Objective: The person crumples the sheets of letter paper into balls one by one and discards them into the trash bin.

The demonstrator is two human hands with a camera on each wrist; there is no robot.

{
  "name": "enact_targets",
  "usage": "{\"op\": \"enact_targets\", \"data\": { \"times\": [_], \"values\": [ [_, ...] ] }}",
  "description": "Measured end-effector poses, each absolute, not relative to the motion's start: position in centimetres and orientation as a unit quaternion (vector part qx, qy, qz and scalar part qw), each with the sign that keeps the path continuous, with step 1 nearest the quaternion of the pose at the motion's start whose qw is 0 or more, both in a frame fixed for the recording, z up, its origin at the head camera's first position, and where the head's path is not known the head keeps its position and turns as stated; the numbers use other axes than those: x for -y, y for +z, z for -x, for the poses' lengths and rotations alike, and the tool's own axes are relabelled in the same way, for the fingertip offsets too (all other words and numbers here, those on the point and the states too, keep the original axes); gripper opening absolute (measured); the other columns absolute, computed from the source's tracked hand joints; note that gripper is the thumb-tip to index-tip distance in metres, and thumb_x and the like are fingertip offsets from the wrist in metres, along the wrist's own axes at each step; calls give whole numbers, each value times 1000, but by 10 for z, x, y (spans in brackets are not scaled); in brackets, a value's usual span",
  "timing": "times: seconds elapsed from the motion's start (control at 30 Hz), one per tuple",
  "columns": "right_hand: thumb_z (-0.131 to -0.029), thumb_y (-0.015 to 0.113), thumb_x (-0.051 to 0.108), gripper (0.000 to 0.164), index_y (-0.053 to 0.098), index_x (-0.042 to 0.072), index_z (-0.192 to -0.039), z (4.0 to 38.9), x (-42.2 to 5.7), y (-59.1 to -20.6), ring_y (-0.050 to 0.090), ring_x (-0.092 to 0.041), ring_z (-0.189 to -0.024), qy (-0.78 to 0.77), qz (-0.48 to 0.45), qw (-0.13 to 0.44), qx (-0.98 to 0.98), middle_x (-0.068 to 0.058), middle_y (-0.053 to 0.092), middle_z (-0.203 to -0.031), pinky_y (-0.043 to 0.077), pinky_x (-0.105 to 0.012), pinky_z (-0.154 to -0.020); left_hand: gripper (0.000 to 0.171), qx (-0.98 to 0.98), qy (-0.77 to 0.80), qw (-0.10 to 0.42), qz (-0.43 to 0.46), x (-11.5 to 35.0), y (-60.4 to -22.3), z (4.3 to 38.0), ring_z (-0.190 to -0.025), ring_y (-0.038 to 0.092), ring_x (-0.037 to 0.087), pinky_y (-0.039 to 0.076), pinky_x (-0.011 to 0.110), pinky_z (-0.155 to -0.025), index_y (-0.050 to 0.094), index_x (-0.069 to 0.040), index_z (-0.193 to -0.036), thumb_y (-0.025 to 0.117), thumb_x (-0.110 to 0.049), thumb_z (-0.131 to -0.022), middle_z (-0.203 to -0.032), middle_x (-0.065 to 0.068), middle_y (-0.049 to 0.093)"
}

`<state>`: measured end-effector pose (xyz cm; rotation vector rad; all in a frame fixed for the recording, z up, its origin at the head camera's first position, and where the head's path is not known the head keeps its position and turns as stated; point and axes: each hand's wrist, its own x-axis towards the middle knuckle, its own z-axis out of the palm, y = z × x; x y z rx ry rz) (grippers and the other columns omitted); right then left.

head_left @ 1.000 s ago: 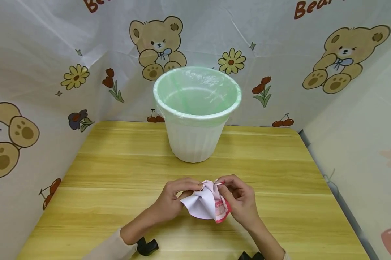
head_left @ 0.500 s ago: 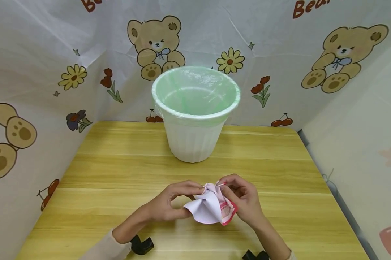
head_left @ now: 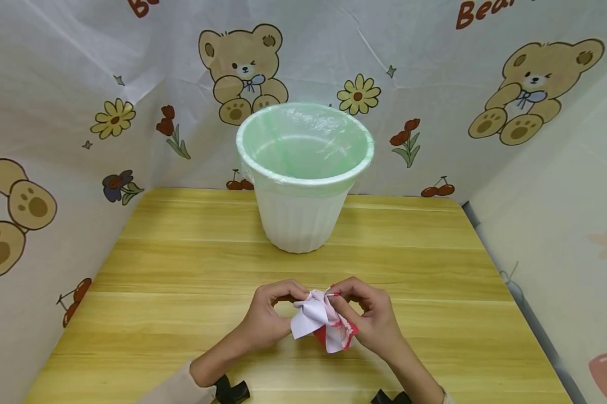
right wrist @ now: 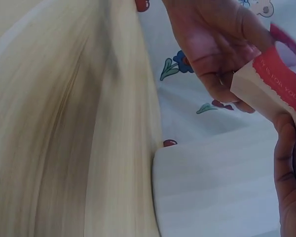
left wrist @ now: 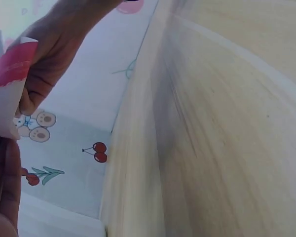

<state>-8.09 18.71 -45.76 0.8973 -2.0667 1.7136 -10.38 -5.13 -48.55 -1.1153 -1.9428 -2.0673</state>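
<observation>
A creased sheet of paper (head_left: 329, 328), white on one side and pink with a red scalloped border on the other, is gathered between both hands above the table. My left hand (head_left: 268, 317) grips its left part, fingertips at the top fold and thumb at the left edge. With thumb and forefinger my right hand (head_left: 374, 320) pinches the folded top and right side. In the right wrist view the paper's red band (right wrist: 281, 74) carries small printed letters, and its end curls round. The left wrist view shows the paper (left wrist: 7, 91) bent between the hands.
A white bin (head_left: 303, 219) with a pale green liner (head_left: 303, 151) stands at the back of the wooden table (head_left: 182, 252). Black objects (head_left: 233, 390) show by the wrists at the front. White sheeting printed with bears (head_left: 245, 67) walls the back and sides.
The paper is folded in further: its white flap looks smaller and a red part shows below. The left thumb has come in closer, and both hands have shifted slightly. The bin has not moved.
</observation>
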Motion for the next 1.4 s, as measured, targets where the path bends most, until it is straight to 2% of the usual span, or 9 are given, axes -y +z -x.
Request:
{"op": "enact_targets", "data": {
  "times": [0.2, 0.4, 0.5, 0.63, 0.73, 0.83, 0.93, 1.13, 1.4],
  "values": [
    [-88, 74, -20, 29, 74, 4, -103, 80, -183, -458, 71, -10, -75, 597, -312, 157, 722, -11, 77, -88, 62, -22, -72, 18, 641, -675, 70, 359, 48, -484, 104, -93, 74, 10, 62, 28, -85, 75, -4, -93, 78, 13, -87, -91, 16, 78],
    [-89, 72, -20, 28, 73, 4, -103, 80, -184, -459, 72, -9, -78, 614, -297, 141, 718, -10, 76, -89, 62, -23, -72, 21, 655, -665, 71, 351, 49, -482, 105, -90, 73, 7, 64, 29, -85, 77, -7, -93, 75, 14, -90, -90, 13, 79],
    [-94, 64, -22, 30, 73, 1, -111, 79, -187, -458, 73, -8, -86, 632, -304, 121, 702, -9, 78, -99, 62, -22, -73, 19, 660, -665, 68, 342, 50, -479, 106, -89, 72, 7, 64, 30, -85, 76, -6, -94, 74, 12, -92, -91, 15, 79],
    [-96, 48, -27, 46, 69, -4, -130, 78, -192, -457, 68, -8, -93, 634, -339, 101, 688, -7, 76, -117, 59, -22, -75, 17, 661, -669, 68, 332, 52, -477, 109, -87, 70, 5, 64, 29, -82, 75, -6, -94, 74, 11, -94, -89, 16, 77],
    [-93, 56, -27, 51, 61, -8, -141, 79, -196, -460, 68, -13, -100, 625, -376, 87, 679, -9, 73, -129, 61, -25, -86, 15, 665, -671, 63, 322, 55, -476, 110, -88, 69, 6, 63, 29, -82, 74, -6, -94, 74, 9, -95, -90, 16, 77],
    [-85, 72, -25, 63, 56, -11, -144, 81, -197, -461, 71, -18, -110, 628, -397, 72, 666, -12, 71, -136, 62, -28, -98, 10, 669, -671, 58, 315, 56, -475, 110, -88, 70, 6, 63, 29, -82, 74, -4, -94, 74, 6, -96, -91, 16, 78],
    [-78, 82, -23, 70, 59, -9, -142, 80, -196, -462, 72, -15, -108, 636, -383, 70, 666, -8, 72, -134, 61, -26, -98, 10, 668, -668, 63, 323, 56, -475, 109, -88, 70, 5, 63, 29, -81, 74, -4, -94, 73, 6, -96, -91, 16, 77],
    [-73, 84, -24, 60, 68, -5, -128, 77, -191, -463, 72, -11, -100, 654, -332, 103, 672, -3, 75, -122, 61, -21, -94, 19, 655, -667, 72, 347, 51, -477, 107, -87, 69, 4, 64, 29, -79, 74, -6, -95, 71, 13, -95, -89, 15, 76],
    [-79, 81, -23, 46, 70, -5, -120, 78, -184, -464, 73, -9, -98, 664, -319, 119, 666, -3, 77, -113, 62, -21, -89, 19, 660, -661, 83, 347, 49, -478, 105, -90, 71, 5, 65, 30, -80, 74, -7, -97, 71, 12, -96, -92, 15, 77]
  ]
}}
